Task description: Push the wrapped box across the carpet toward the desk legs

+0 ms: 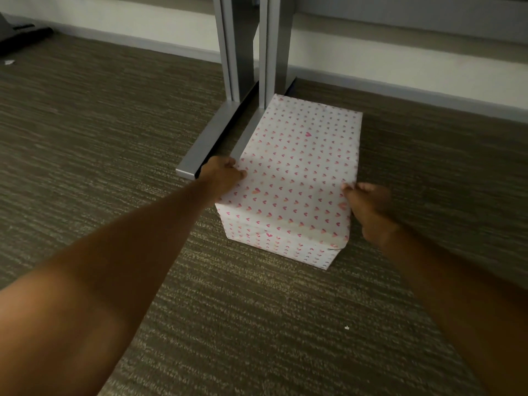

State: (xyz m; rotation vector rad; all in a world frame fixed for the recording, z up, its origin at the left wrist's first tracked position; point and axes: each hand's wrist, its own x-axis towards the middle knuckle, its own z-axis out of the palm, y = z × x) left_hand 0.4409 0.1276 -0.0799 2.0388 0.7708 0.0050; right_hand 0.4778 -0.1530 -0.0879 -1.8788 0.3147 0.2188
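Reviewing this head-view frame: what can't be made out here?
- Far end of the wrapped box: whether it touches the desk legs is hidden by the box itself.
- Left hand and right hand fingers: partly hidden behind the box sides.
- Desktop: cut off by the top edge.
- Dark object, top left: cropped, too dim.

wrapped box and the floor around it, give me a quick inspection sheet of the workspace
surface: striped brown carpet.
job's things: wrapped box, white with pink hearts, on the carpet, its far end at the grey desk legs.
clutter: small white scraps on the carpet; dark object far left, unclear.
grippers: left hand and right hand press the box's sides.
cables: nothing seen.
surroundings: pale wall with grey baseboard behind.
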